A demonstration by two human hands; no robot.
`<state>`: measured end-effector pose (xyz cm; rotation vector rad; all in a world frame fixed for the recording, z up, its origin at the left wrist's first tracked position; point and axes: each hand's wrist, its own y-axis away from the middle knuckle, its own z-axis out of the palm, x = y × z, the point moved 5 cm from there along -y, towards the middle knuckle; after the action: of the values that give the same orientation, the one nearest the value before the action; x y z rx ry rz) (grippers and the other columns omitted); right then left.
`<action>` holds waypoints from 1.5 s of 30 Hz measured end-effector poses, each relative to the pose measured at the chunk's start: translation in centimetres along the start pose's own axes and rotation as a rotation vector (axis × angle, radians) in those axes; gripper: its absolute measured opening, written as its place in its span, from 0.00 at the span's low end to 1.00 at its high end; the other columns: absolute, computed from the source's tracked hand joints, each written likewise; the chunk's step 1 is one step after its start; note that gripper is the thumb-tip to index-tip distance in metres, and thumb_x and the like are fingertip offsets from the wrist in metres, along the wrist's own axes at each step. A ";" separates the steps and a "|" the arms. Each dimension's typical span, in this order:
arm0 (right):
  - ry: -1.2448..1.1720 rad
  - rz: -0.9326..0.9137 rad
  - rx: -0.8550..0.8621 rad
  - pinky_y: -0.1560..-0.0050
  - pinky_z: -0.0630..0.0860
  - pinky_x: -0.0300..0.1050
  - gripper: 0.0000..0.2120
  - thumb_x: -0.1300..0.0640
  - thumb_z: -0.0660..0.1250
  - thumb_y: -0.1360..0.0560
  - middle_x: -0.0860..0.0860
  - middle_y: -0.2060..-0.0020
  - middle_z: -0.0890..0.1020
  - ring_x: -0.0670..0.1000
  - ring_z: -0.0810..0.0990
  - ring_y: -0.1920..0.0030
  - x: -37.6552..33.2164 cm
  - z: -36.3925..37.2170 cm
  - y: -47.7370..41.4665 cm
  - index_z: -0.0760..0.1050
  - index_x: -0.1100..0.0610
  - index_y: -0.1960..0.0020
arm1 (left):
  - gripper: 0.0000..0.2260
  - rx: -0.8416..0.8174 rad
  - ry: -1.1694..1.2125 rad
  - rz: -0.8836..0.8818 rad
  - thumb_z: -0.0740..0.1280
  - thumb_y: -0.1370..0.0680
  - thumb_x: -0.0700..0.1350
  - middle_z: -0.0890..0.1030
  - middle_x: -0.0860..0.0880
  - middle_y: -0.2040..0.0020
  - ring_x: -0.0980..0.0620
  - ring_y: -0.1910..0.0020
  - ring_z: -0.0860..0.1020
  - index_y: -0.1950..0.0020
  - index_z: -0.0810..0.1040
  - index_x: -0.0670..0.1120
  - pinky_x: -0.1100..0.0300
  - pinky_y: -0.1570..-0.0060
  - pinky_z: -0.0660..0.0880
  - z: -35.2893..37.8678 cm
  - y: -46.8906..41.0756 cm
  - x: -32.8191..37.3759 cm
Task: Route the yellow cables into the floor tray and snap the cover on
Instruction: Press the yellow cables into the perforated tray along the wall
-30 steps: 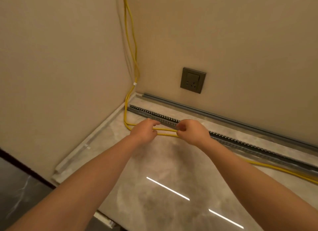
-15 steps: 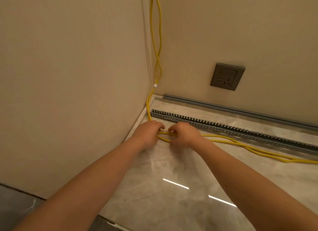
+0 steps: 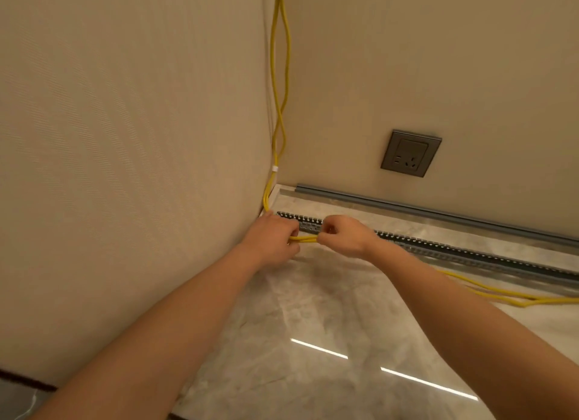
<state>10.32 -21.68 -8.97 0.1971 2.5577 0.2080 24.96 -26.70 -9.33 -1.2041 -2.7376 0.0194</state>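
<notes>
Yellow cables (image 3: pixel 279 106) hang down the wall corner, bend at the floor and run between my hands. My left hand (image 3: pixel 272 238) and my right hand (image 3: pixel 344 235) both pinch the same short stretch of cables (image 3: pixel 303 239), just in front of the left end of the slotted grey floor tray (image 3: pixel 463 252). Past my right forearm the cables lie loose on the floor (image 3: pixel 513 297) in front of the tray. A long grey cover strip (image 3: pixel 423 211) lies along the foot of the back wall, behind the tray.
A grey wall socket (image 3: pixel 410 153) sits on the back wall above the cover strip. The side wall (image 3: pixel 125 169) stands close on the left. The floor (image 3: pixel 313 341) is polished marble tile with light reflections.
Both hands have moved with the cables toward the corner and close to the tray's left end. The camera has shifted left and nearer to the side wall.
</notes>
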 end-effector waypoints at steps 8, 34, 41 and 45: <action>-0.271 -0.077 0.113 0.66 0.73 0.41 0.03 0.55 0.73 0.27 0.52 0.69 0.84 0.45 0.78 0.71 0.8 -5.9 -0.1 0.80 0.52 0.59 | 0.13 -0.001 0.073 0.013 0.57 0.21 0.56 0.79 0.50 0.59 0.47 0.57 0.77 0.56 0.72 0.50 0.51 0.47 0.71 -1.3 -2.5 -0.3; 0.311 -0.020 0.270 0.63 0.69 0.43 0.06 0.46 0.68 0.27 0.48 0.55 0.79 0.52 0.79 0.55 4.9 -2.9 -4.5 0.78 0.49 0.56 | 0.07 0.197 0.061 -0.094 0.66 0.22 0.52 0.80 0.50 0.51 0.48 0.53 0.78 0.51 0.78 0.50 0.53 0.52 0.71 1.3 -6.8 -2.3; 0.315 -0.024 0.237 0.65 0.65 0.43 0.07 0.51 0.68 0.26 0.49 0.57 0.78 0.53 0.77 0.56 4.9 -1.2 -4.4 0.72 0.49 0.61 | 0.07 0.191 0.070 -0.058 0.69 0.24 0.52 0.80 0.52 0.54 0.51 0.49 0.76 0.52 0.81 0.50 0.56 0.48 0.72 1.6 -6.4 -2.7; 0.269 0.085 0.162 0.63 0.68 0.44 0.08 0.53 0.68 0.27 0.47 0.60 0.76 0.54 0.78 0.54 4.9 -1.4 -4.8 0.71 0.49 0.62 | 0.09 0.232 -0.015 -0.097 0.68 0.24 0.56 0.80 0.54 0.55 0.52 0.49 0.74 0.53 0.82 0.52 0.58 0.47 0.68 1.6 -6.2 -2.6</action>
<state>5.00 -25.58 -11.30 0.3616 2.8381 0.0624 21.89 -32.75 -10.79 -1.0120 -2.7108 0.3257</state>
